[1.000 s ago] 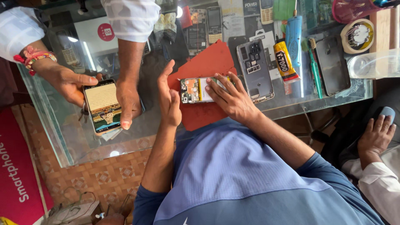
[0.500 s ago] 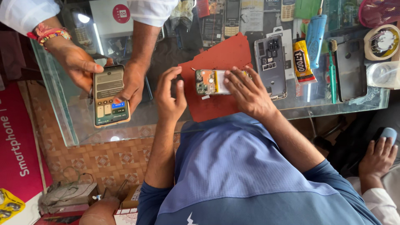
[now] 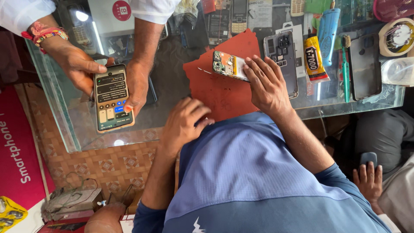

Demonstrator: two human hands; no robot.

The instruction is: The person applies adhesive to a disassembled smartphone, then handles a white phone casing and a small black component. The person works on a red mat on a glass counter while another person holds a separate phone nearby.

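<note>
View from above a glass counter (image 3: 64,125), with the red work mat (image 3: 215,86) taken as landmark. The right hand (image 3: 267,86) lay over the mat's far right part, fingers closed around one end of an opened phone (image 3: 227,65) whose circuit board faced upward; the phone rested on the mat near its far edge. The left hand (image 3: 185,123) sat at the mat's near left corner, fingers curled loosely together, holding nothing that could be made out. Just right of the mat lay a dark phone back cover (image 3: 282,60), then a yellow glue tube (image 3: 313,60), a blue tool (image 3: 327,30) and a green toothbrush (image 3: 346,69). Well left of the mat, another person's two hands (image 3: 77,64) held a lit smartphone (image 3: 112,98) above the counter.
</note>
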